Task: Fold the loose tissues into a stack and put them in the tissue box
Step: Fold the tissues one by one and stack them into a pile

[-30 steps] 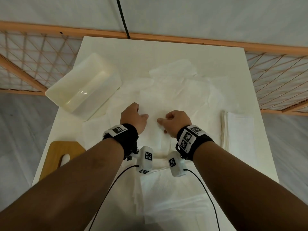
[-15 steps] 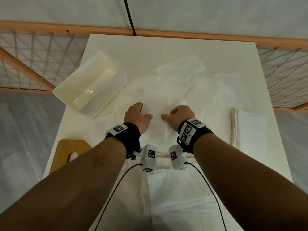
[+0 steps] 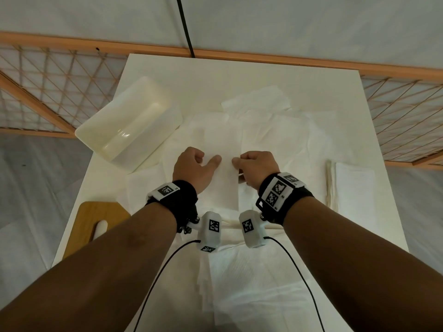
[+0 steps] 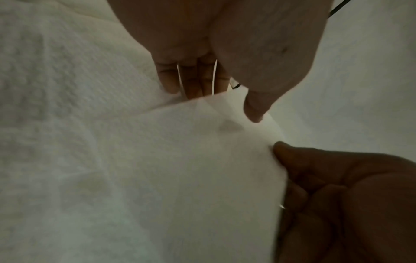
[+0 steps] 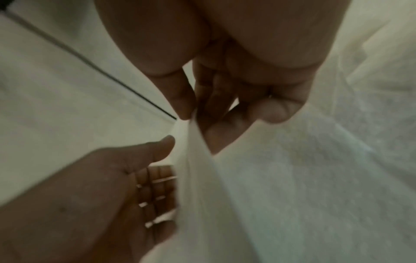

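My left hand [image 3: 195, 170] and right hand [image 3: 257, 167] pinch one tissue [image 3: 225, 185] between thumb and fingers; pulling unevenly could tear it or skew the fold.

Left hand [image 3: 195, 167] and right hand [image 3: 257, 167] side by side (thumbs nearly meeting), fingers curled, pinching.

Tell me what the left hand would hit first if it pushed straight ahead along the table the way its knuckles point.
Most likely only more loose tissues spread ahead of the left hand. The tissue box sits off to its left, apparently out of that line, though depth is hard to judge.
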The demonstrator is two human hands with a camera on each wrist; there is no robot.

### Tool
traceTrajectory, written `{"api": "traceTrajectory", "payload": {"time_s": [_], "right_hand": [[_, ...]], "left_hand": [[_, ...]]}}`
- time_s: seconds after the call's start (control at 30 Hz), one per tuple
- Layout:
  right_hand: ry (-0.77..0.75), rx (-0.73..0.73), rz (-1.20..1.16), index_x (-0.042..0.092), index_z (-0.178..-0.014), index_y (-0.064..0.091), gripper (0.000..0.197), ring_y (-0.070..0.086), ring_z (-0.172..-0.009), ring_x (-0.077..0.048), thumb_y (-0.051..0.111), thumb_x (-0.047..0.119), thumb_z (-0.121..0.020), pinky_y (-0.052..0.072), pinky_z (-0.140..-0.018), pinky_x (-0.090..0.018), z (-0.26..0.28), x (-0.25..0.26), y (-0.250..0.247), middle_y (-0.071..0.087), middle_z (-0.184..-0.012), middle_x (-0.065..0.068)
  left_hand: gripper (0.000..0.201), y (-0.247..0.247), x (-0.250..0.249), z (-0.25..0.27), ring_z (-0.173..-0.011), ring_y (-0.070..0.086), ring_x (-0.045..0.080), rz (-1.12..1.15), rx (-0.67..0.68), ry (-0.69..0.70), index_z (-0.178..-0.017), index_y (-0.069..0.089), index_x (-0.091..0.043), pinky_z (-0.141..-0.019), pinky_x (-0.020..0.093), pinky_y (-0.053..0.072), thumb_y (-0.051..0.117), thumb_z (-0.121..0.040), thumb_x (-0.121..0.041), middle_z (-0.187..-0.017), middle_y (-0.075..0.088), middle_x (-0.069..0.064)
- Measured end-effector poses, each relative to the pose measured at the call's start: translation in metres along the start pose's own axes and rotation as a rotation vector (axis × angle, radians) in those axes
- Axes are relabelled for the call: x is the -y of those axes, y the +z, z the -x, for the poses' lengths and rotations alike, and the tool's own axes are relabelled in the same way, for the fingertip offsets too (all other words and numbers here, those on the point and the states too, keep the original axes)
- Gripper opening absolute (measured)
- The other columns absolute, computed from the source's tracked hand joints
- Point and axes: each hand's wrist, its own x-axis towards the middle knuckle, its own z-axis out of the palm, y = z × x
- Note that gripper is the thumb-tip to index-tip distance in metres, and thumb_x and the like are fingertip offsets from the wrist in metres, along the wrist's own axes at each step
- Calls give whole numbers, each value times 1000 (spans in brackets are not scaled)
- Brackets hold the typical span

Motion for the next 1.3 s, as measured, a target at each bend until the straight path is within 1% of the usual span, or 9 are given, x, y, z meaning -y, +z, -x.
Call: {"api": "traceTrajectory", "payload": {"time_s": [0.17,0.27,0.37,0.5,0.7,0.83,1.0,1.1,1.3], "right_hand": [[-41,103,-298,9,-76,59,21,67,-65,-26,68,4,-94,60,-64,-37,20,5,-21,68,-80,-19],[-48,197,-414,7,-77,57,22,64,-60,-24,65,-4,-94,59,-65,-37,36,9,-36,65,-76,-16],[7,158,-401,6,-83,63,22,69,-67,-34,69,23,-95,62,-77,-47,48,7,-57,68,-77,-15],[178,-152,-323,7,-96,64,53,74,-69,-35,58,59,-96,59,-69,-45,45,-17,-98,71,-84,-9],[203,-254,-130,8,-102,65,43,76,-69,-33,61,51,-97,64,-69,-46,47,-35,-133,74,-93,-10],[170,-214,-15,10,-96,65,31,76,-67,-25,71,41,-93,65,-71,-43,41,-32,-126,76,-87,-7],[106,-96,34,9,-93,68,20,76,-72,-20,78,26,-89,64,-72,-39,29,-32,-91,77,-82,-7],[117,-27,21,9,-113,66,42,76,-85,-23,83,27,-79,63,-83,-45,18,-33,-62,76,-93,-8],[169,-138,138,14,-139,56,67,70,-107,-27,73,50,-85,56,-97,-41,-9,-23,-34,73,-119,-11]], "left_hand": [[65,-3,-21,8,-107,67,25,350,305,-164,-121,63,-12,-93,41,54,66,-85,-65,-119,70,5],[42,-3,-32,20,-102,73,29,609,515,-224,-120,66,-4,-85,40,59,65,-97,-39,-113,75,12],[27,-4,-36,34,-95,73,29,630,494,-175,-119,65,0,-76,37,62,68,-96,-12,-109,75,14],[25,1,-41,55,-104,72,27,265,669,26,-116,68,-9,-92,41,59,73,-93,-16,-113,76,8],[30,38,-38,111,-104,62,14,-438,984,361,-115,65,-25,-83,24,43,76,-89,-36,-108,63,-11],[57,54,-25,119,-116,58,26,-731,888,369,-137,52,-21,-86,30,41,75,-89,-43,-132,58,1],[50,40,-18,104,-93,54,18,-721,497,425,-104,48,-27,-78,34,45,66,-82,-68,-104,53,-8],[48,20,-14,72,-112,51,22,-599,294,320,-114,51,-23,-91,38,47,68,-85,-57,-117,50,-3],[93,14,-5,36,-132,37,25,-640,351,197,-141,42,-22,-107,46,42,79,-69,-68,-144,38,-2]]}}
